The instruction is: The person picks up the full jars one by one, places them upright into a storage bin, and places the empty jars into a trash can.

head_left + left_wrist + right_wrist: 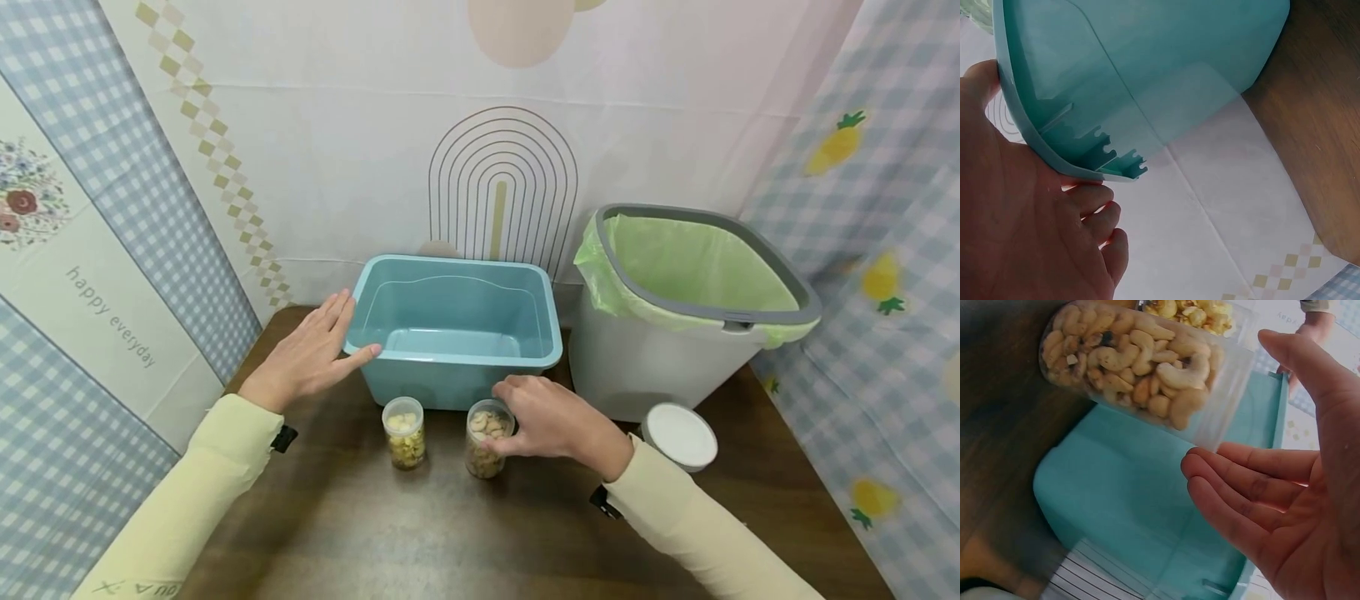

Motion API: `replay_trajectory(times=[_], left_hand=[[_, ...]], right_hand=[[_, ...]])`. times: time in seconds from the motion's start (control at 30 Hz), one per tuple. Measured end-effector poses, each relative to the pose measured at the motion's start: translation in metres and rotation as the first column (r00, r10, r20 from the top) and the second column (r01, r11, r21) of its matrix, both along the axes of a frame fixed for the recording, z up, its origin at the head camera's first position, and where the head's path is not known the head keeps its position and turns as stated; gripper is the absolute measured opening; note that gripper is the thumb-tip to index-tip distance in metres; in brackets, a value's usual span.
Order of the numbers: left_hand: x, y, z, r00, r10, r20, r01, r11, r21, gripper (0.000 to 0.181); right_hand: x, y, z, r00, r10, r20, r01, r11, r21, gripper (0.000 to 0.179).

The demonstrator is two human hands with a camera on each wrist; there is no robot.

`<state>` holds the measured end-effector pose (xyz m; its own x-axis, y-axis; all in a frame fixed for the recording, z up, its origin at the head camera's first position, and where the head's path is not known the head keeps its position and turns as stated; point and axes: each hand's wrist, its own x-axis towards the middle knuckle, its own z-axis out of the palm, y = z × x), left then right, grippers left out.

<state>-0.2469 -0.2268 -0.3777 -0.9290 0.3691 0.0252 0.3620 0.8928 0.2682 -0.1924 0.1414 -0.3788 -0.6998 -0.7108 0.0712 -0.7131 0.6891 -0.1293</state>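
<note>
A light blue plastic tub point(450, 360) stands against the back wall. At its left front corner is my left hand point(311, 350), fingers straight and thumb spread along the rim point(1017, 119). Two clear open jars stand in front of the tub. The left one holds popcorn point(407, 446); the right one is a jar of cashews point(483, 458). My right hand point(551, 421) is at the cashew jar's mouth, thumb on the near side and fingers on the far side. In the right wrist view, extended fingers point(1235, 509) lie right at the jar's rim, beneath the palm.
A grey bin point(637, 358) with a green liner point(697, 262) stands to the tub's right. In front of it, by my right forearm, is a round container with a white top point(681, 435). Patterned cloth walls enclose the brown wooden table point(360, 533) at the back and sides.
</note>
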Motion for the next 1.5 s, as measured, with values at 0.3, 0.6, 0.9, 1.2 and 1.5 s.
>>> replay_trajectory(times=[0.3,0.6,0.9,1.2,1.5], left_hand=[[0.002,0.002,0.002,1.0,-0.005,-0.003,0.005,1.0,0.004,0.098],[0.002,0.001,0.003,1.0,-0.004,-0.012,0.003,1.0,-0.002,0.098],[0.002,0.001,0.001,1.0,-0.011,-0.017,0.011,1.0,-0.003,0.098],[0.002,0.001,0.001,1.0,-0.009,-0.01,0.009,1.0,-0.01,0.098],[0.002,0.001,0.002,1.0,-0.01,-0.008,0.01,1.0,-0.005,0.097]], right_hand=[[-0.004,-0.003,-0.016,1.0,-0.013,-0.017,0.012,1.0,-0.017,0.059],[-0.008,-0.005,-0.018,0.999,-0.032,-0.006,0.032,0.998,-0.046,0.056],[-0.009,-0.005,-0.019,1.0,-0.022,0.006,0.023,0.998,-0.051,0.05],[-0.009,-0.003,-0.018,1.0,-0.006,0.001,0.006,0.999,-0.048,0.047],[-0.005,-0.002,-0.014,1.0,0.004,0.026,-0.003,0.999,-0.038,0.043]])
